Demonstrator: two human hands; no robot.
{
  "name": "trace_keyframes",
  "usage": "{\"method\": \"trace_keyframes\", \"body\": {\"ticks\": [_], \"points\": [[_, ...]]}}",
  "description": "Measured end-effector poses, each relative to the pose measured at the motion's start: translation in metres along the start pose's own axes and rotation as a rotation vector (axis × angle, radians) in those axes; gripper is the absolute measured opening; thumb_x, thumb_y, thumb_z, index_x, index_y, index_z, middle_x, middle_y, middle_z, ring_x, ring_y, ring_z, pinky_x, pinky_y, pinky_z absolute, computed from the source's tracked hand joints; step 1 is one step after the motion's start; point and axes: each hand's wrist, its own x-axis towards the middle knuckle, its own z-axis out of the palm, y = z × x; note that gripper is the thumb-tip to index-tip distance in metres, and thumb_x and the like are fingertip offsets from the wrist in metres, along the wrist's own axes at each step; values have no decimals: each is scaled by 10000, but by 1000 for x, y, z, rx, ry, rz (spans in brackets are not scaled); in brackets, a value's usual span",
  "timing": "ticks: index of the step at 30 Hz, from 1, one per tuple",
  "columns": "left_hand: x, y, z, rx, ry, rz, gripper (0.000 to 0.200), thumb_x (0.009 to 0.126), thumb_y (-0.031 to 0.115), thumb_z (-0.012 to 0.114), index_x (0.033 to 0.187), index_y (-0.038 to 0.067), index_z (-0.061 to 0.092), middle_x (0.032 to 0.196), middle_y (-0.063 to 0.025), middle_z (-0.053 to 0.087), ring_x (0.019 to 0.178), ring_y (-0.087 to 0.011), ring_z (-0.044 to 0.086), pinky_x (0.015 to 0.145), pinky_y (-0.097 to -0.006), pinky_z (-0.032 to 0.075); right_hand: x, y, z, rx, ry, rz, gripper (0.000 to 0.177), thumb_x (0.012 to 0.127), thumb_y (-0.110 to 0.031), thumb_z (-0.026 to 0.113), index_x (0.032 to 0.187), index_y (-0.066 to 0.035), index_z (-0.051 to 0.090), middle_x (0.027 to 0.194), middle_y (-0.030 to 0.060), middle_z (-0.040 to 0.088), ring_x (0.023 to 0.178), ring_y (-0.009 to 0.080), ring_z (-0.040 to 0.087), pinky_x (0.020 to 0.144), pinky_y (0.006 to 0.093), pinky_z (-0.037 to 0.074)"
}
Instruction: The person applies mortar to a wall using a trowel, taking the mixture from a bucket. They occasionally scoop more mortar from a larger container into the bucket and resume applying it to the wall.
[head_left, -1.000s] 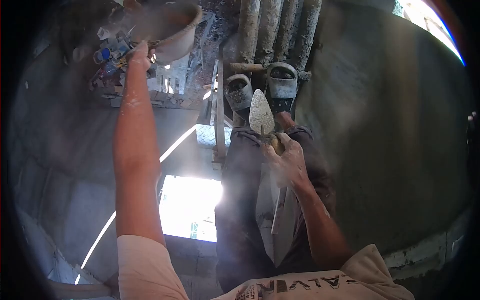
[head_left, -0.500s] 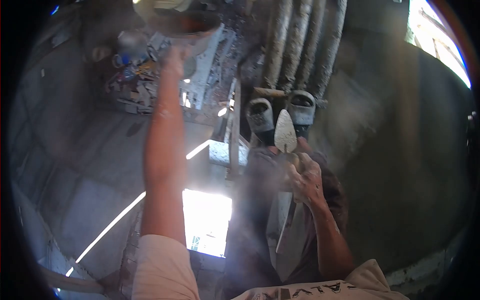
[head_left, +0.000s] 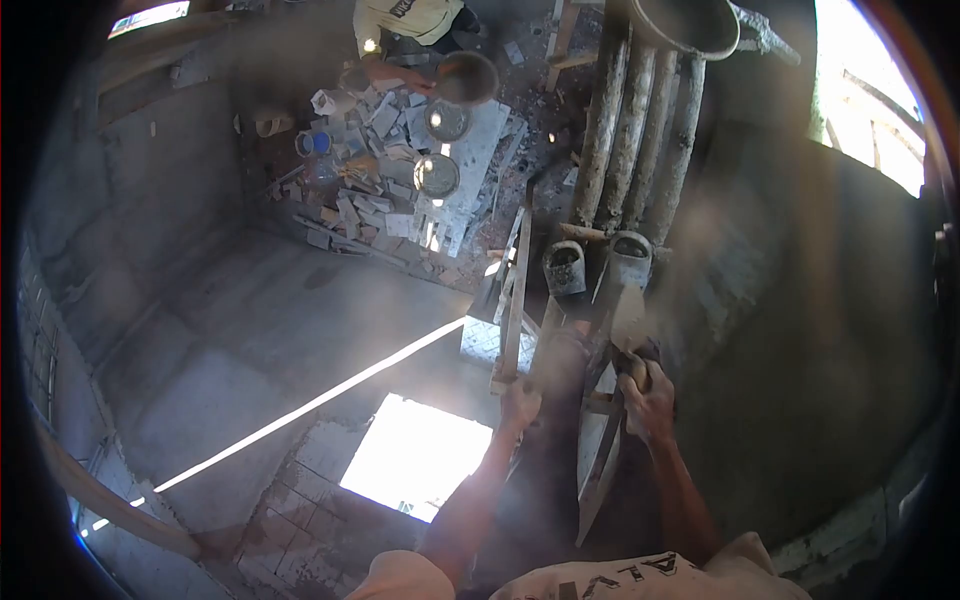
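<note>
My right hand (head_left: 650, 393) is closed round the handle of a trowel (head_left: 630, 317), whose pale pointed blade points away from me. My left hand (head_left: 521, 403) is low beside my leg, against the lower end of an upright wooden piece (head_left: 517, 300); its fingers look curled, but what they hold is too blurred to tell. Beyond the trowel, two scuffed shoe tips or straps (head_left: 565, 268) rest near the ends of several mortar-crusted poles (head_left: 637, 140).
A person (head_left: 410, 20) at the top reaches to a bucket (head_left: 467, 78). Two round containers (head_left: 437, 176) stand on a board (head_left: 480, 170) beside broken tile pieces (head_left: 375, 205). A large bucket (head_left: 690, 25) is above the poles. A bright opening (head_left: 420, 455) lies lower left.
My left hand has drawn back from the far bucket to beside my leg. The view has shifted, bringing the other person and the large bucket into sight. The trowel stays in my right hand.
</note>
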Motion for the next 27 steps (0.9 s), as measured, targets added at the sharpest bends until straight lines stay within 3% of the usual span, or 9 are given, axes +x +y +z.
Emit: {"method": "trace_keyframes", "body": {"ticks": [2,7,8,14,16,20,22,23,27], "points": [[-37,18,-11,-208,-56,-139,387,919,318,706,1136,-3,710,1077,-269,734,1069,-386,716,911,-437,549,-28,5,-21,-2,67,-20,299,920,-157,699,1151,24,640,797,129,683,685,197,660,651,372,524],[-77,7,20,-260,98,135,487,957,423,719,1218,14,686,1109,-253,731,1080,-397,709,915,-429,546,-80,0,-53,118,150,156,192,973,-131,644,1138,-38,615,681,40,613,447,103,555,372,298,425],[-79,4,30,-204,134,215,511,960,444,719,1238,16,679,1124,-258,728,1087,-410,705,917,-434,545,-86,5,-52,101,157,139,170,975,-129,641,1114,-37,610,669,36,601,444,109,560,374,300,430],[-79,27,49,-94,93,-14,572,975,485,662,1285,5,643,1196,-274,709,1155,-455,670,965,-486,525,-76,52,-42,51,197,117,141,983,-125,629,1079,-27,594,644,38,582,444,130,577,376,309,436],[-82,37,39,-186,102,90,482,1028,430,592,1274,21,654,1171,-240,713,1137,-413,674,941,-468,539,-71,53,-38,31,203,174,163,996,-143,635,1096,-25,585,639,36,580,444,121,563,375,307,428],[-27,25,67,-475,326,210,221,969,232,679,993,14,705,953,-191,734,780,-304,680,758,-447,548,-58,106,-45,78,189,58,228,1008,-236,679,1031,-44,558,753,46,594,528,119,539,432,308,439],[18,28,89,-257,433,195,200,969,222,656,984,26,688,922,-195,710,814,-317,695,783,-459,550,-47,105,-57,-92,72,157,258,1013,-274,675,1040,-41,567,804,49,617,557,116,545,431,296,431],[24,40,90,-267,430,162,199,969,221,657,991,25,686,928,-195,710,818,-318,695,785,-460,551,-34,135,-67,-292,84,-136,320,1027,-297,657,1185,-38,554,840,63,640,584,120,569,468,296,460],[53,86,112,-398,367,155,200,969,217,661,1018,23,680,950,-198,710,830,-322,698,794,-463,555,-48,86,-53,-103,43,-142,238,1050,-274,618,1125,-54,565,827,40,643,557,112,559,433,273,435]]}}
